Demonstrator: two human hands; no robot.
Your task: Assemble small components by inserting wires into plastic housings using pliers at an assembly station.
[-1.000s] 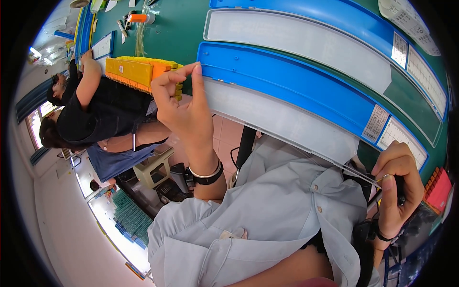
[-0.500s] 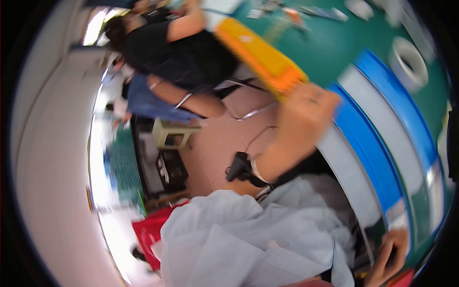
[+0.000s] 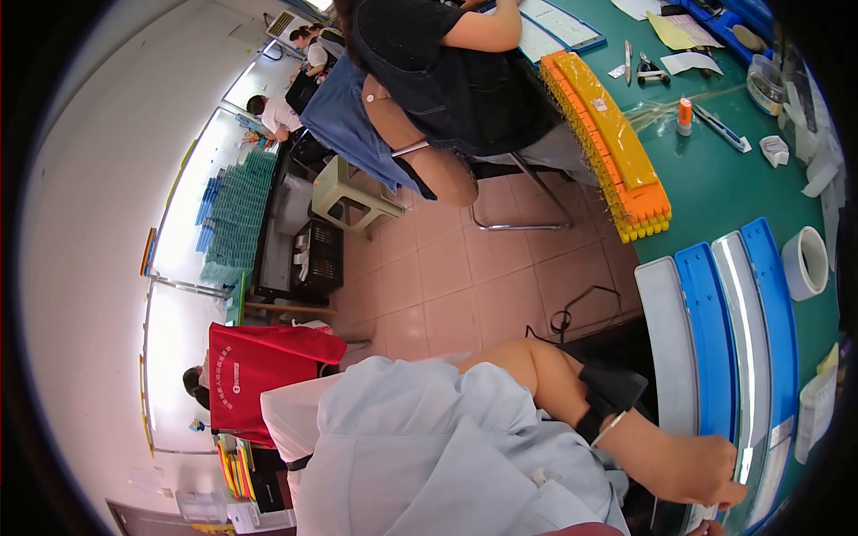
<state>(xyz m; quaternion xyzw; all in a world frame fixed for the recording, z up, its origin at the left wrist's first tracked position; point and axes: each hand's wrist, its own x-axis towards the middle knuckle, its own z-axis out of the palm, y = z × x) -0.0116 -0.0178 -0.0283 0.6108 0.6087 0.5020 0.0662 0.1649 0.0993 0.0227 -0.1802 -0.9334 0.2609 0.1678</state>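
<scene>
My left hand, its forearm wearing a black band and a thin bracelet, is at the lower right with fingers closed. It rests over the near ends of long grey and blue plastic strips; what lies between the fingers is hidden. Only a sliver of my right hand shows at the lower edge, close to the left fingertips. The strips lie side by side: a grey strip, a blue strip, a shiny grey strip and another blue strip. Beyond them sits a long orange and yellow block with a toothed edge.
On the green table are a white tape roll, a glue stick, a cutter knife and a clear jar. A co-worker in black sits at the far side. A stool stands on the floor.
My left hand has left the end of the orange and yellow block and come back toward me to the strips' near ends. The view has shifted, leaving the right hand mostly out of sight.
</scene>
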